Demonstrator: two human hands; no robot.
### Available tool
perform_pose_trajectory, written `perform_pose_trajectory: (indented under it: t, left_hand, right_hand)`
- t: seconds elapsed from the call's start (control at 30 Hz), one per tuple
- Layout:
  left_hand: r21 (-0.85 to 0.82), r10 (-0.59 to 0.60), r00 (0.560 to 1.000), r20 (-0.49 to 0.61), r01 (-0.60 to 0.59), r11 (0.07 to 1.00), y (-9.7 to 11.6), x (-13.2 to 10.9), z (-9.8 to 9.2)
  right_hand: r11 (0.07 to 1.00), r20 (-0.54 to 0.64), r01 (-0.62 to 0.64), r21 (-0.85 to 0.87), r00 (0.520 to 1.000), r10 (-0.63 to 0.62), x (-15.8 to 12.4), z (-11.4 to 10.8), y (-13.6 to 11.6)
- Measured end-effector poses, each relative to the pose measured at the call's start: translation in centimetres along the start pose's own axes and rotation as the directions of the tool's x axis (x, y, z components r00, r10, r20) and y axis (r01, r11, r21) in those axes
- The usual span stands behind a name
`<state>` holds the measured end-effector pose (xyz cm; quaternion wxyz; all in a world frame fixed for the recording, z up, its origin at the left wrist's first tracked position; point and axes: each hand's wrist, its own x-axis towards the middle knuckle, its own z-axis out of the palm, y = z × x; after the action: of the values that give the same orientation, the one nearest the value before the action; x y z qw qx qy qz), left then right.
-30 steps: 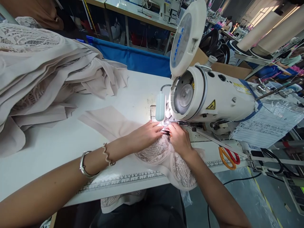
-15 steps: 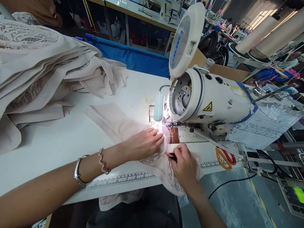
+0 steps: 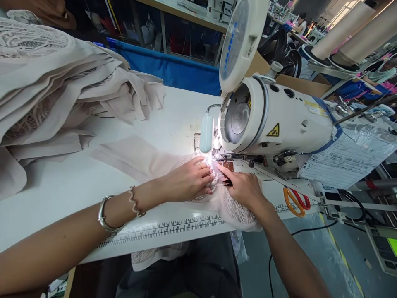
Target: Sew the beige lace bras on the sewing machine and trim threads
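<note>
Under the lit needle area of a white sewing machine (image 3: 288,120) lies a pale pink lace garment piece (image 3: 237,209). My left hand (image 3: 189,180) rests on the lace just left of the needle, fingers lying flat and slightly spread. My right hand (image 3: 245,188) is to the right of it, index finger stretched to the fabric by the presser foot. Its other fingers are curled round a small black tool (image 3: 228,182), mostly hidden, whose kind I cannot make out. A plain sheer part (image 3: 130,155) of the garment trails left across the white table (image 3: 149,225).
A heap of matching lace pieces (image 3: 62,91) covers the table's left side. A small lamp (image 3: 206,132) hangs beside the needle. Orange-handled scissors (image 3: 293,203) and a red-handled pair (image 3: 305,203) lie at the right. A printed ruler (image 3: 173,227) runs along the front edge.
My right hand has moved up towards the needle, its index finger now extended. The lace below it has shifted up onto the table. The round part inside the machine head now looks blurred smooth.
</note>
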<state>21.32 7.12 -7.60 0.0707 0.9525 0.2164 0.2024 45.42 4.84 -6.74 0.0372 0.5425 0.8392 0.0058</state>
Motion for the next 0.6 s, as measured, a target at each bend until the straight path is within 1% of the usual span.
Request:
perform_pose_trajectory:
  t: [0.07, 0.23, 0.33, 0.5, 0.6]
  left_hand:
    - [0.010, 0.018, 1.000, 0.018, -0.019, 1.000, -0.1, 0.0, 0.0]
    - [0.051, 0.003, 1.000, -0.015, -0.002, 0.999, -0.4, -0.1, 0.2]
    - [0.100, 0.005, 1.000, -0.015, -0.004, 0.995, -0.6, -0.3, 0.2]
    - [0.246, 0.035, 0.999, -0.007, -0.032, 0.969, -0.9, -0.4, 0.2]
    - [0.232, 0.019, 1.000, -0.007, -0.016, 0.973, -0.9, -0.3, 0.1]
  right_hand:
    - [1.000, 0.037, -0.017, -0.017, 0.999, 0.017, 0.5, -0.3, -0.5]
    - [1.000, 0.099, -0.009, -0.013, 0.995, 0.010, 1.5, -1.4, -1.1]
    - [1.000, 0.074, 0.006, 0.022, 0.997, -0.008, 1.7, -1.6, -0.9]
    - [0.998, 0.034, 0.038, 0.046, 0.999, -0.039, 1.8, -1.1, -0.5]
    - [0.999, 0.039, 0.025, 0.048, 0.999, -0.027, 1.9, -1.0, -0.3]
